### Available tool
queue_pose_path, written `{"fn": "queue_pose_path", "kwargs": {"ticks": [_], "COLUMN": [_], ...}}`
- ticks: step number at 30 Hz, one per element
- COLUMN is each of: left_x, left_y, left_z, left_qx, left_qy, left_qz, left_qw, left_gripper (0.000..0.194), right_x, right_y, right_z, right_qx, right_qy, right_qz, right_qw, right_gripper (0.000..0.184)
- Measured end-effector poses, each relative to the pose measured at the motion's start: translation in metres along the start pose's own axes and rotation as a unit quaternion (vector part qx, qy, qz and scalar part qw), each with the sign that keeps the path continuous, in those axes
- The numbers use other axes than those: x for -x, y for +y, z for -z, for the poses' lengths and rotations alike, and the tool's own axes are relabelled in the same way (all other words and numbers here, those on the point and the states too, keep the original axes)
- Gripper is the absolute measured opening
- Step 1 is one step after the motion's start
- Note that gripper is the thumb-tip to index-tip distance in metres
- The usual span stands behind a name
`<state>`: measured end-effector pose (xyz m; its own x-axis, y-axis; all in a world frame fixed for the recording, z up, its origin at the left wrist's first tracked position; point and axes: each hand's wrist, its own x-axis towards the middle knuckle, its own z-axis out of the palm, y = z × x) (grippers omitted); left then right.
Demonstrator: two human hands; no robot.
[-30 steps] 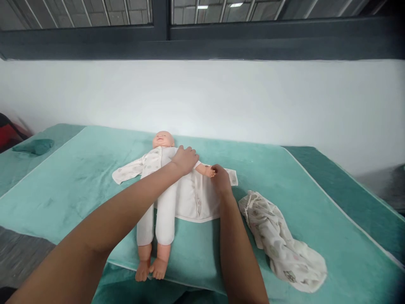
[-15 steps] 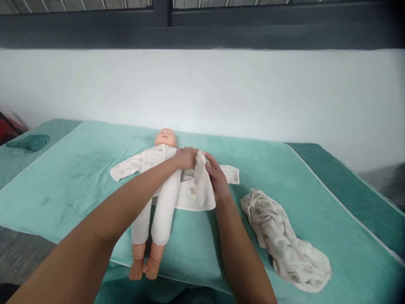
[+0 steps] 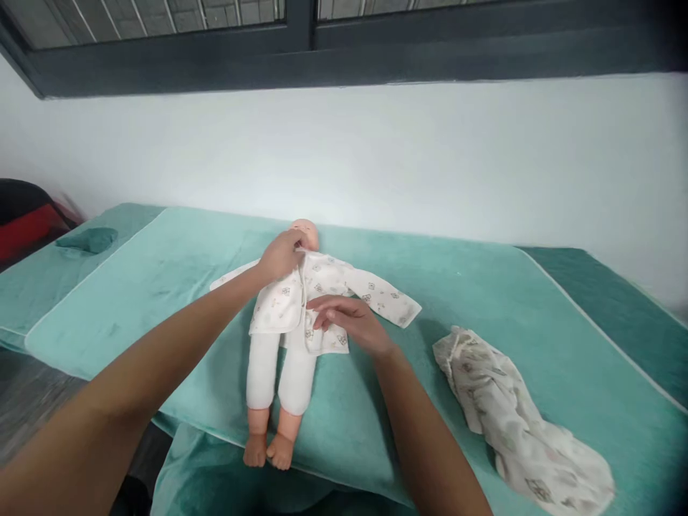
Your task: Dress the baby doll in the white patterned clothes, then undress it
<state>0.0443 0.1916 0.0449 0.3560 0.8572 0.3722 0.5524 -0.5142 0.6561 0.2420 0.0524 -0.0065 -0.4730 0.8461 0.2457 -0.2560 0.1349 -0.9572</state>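
Note:
A baby doll (image 3: 282,373) lies on its back on a teal towel (image 3: 161,287), head toward the wall, feet at the near edge. It wears a white printed jacket (image 3: 327,287) whose two front panels now cover the chest. My left hand (image 3: 280,256) pinches the jacket at the collar, just under the doll's head. My right hand (image 3: 347,320) lies flat, fingers stretched out, on the jacket's lower front over the belly. One sleeve spreads out flat to the right.
A crumpled printed white cloth (image 3: 516,416) lies to the right on the towel. A small dark green cloth (image 3: 89,239) sits at the far left. A white wall and a dark window frame run behind. A red and black object (image 3: 26,222) is at the left edge.
The jacket's right panel, open a second ago, has been folded across the doll's chest. My left hand moved up to the collar; my right hand let go and flattened on the front.

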Motion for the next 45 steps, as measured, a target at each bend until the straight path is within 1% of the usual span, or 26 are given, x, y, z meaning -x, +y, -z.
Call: {"fn": "queue_pose_path", "kwargs": {"ticks": [2,5,6,8,10,12,14,15,16,17,18,20,21,22,24,26,29,31,33,35,37,38,39,42,43,45], "left_x": [0.020,0.059,0.075,0.108,0.141,0.168,0.188,0.195,0.200,0.203,0.205,0.205,0.204,0.203,0.200,0.198,0.204,0.211,0.219,0.224,0.225,0.223,0.221,0.210,0.204,0.192], "left_y": [-0.003,-0.006,-0.007,-0.005,-0.003,0.000,0.003,0.004,0.006,0.008,0.011,0.018,0.022,0.024,0.027,0.024,0.014,0.009,0.005,0.000,-0.011,-0.019,-0.029,-0.059,-0.067,-0.080], "left_z": [0.007,0.015,0.017,0.020,0.021,0.022,0.022,0.021,0.020,0.020,0.019,0.018,0.017,0.017,0.018,0.020,0.024,0.027,0.031,0.038,0.046,0.051,0.056,0.064,0.065,0.064], "left_qx": [-0.012,-0.014,-0.008,-0.008,-0.028,-0.062,-0.090,-0.101,-0.113,-0.130,-0.156,-0.233,-0.277,-0.317,-0.366,-0.359,-0.302,-0.286,-0.273,-0.231,-0.192,-0.191,-0.206,-0.294,-0.318,-0.347], "left_qy": [0.040,0.080,0.077,0.052,0.020,0.009,0.020,0.029,0.033,0.033,0.024,-0.008,-0.024,-0.038,-0.058,-0.067,-0.037,-0.027,-0.043,-0.052,-0.039,-0.024,-0.004,0.055,0.065,0.063], "left_qz": [0.001,0.023,0.024,0.002,-0.030,-0.041,-0.043,-0.046,-0.052,-0.060,-0.070,-0.087,-0.089,-0.085,-0.078,-0.083,-0.085,-0.088,-0.106,-0.115,-0.100,-0.086,-0.067,0.026,0.063,0.121], "left_qw": [0.999,0.996,0.997,0.999,0.999,0.997,0.995,0.993,0.992,0.989,0.985,0.968,0.956,0.944,0.926,0.927,0.949,0.954,0.955,0.965,0.975,0.977,0.976,0.954,0.944,0.928], "left_gripper": [0.015,0.020,0.022,0.030,0.039,0.040,0.035,0.032,0.029,0.026,0.023,0.021,0.022,0.022,0.022,0.022,0.025,0.025,0.024,0.023,0.023,0.023,0.024,0.036,0.042,0.052], "right_x": [0.000,0.000,0.001,0.002,0.003,0.004,0.002,-0.002,-0.008,-0.015,-0.025,-0.048,-0.060,-0.072,-0.092,-0.105,-0.117,-0.123,-0.126,-0.121,-0.104,-0.090,-0.073,-0.016,0.001,0.024], "right_y": [-0.001,-0.003,-0.004,-0.003,0.000,0.004,0.006,0.005,0.003,-0.001,-0.005,-0.014,-0.018,-0.021,-0.025,-0.027,-0.033,-0.038,-0.040,-0.038,-0.030,-0.024,-0.017,0.005,0.011,0.018], "right_z": [0.000,-0.002,-0.003,-0.006,-0.009,-0.013,-0.019,-0.023,-0.028,-0.033,-0.039,-0.047,-0.050,-0.052,-0.051,-0.047,-0.038,-0.034,-0.036,-0.042,-0.054,-0.061,-0.068,-0.088,-0.093,-0.100], "right_qx": [-0.006,0.003,0.009,0.026,0.041,0.066,0.128,0.184,0.256,0.337,0.419,0.555,0.597,0.624,0.644,0.640,0.598,0.568,0.559,0.560,0.568,0.575,0.585,0.622,0.629,0.646], "right_qy": [0.013,-0.001,-0.008,-0.014,0.004,0.053,0.148,0.204,0.253,0.289,0.304,0.288,0.272,0.255,0.224,0.201,0.204,0.217,0.226,0.235,0.252,0.264,0.273,0.271,0.269,0.260], "right_qz": [0.006,-0.018,-0.029,-0.042,-0.037,-0.020,-0.001,0.003,0.006,0.006,0.003,-0.024,-0.052,-0.089,-0.166,-0.206,-0.195,-0.181,-0.175,-0.174,-0.155,-0.138,-0.104,-0.008,0.011,0.026], "right_qw": [1.000,1.000,0.999,0.999,0.998,0.996,0.981,0.962,0.933,0.896,0.856,0.780,0.753,0.734,0.712,0.712,0.750,0.773,0.779,0.775,0.768,0.762,0.756,0.735,0.729,0.717], "right_gripper": [0.019,0.020,0.022,0.029,0.034,0.033,0.029,0.027,0.026,0.026,0.026,0.027,0.030,0.033,0.035,0.031,0.026,0.029,0.031,0.032,0.031,0.031,0.030,0.032,0.034,0.034]}}
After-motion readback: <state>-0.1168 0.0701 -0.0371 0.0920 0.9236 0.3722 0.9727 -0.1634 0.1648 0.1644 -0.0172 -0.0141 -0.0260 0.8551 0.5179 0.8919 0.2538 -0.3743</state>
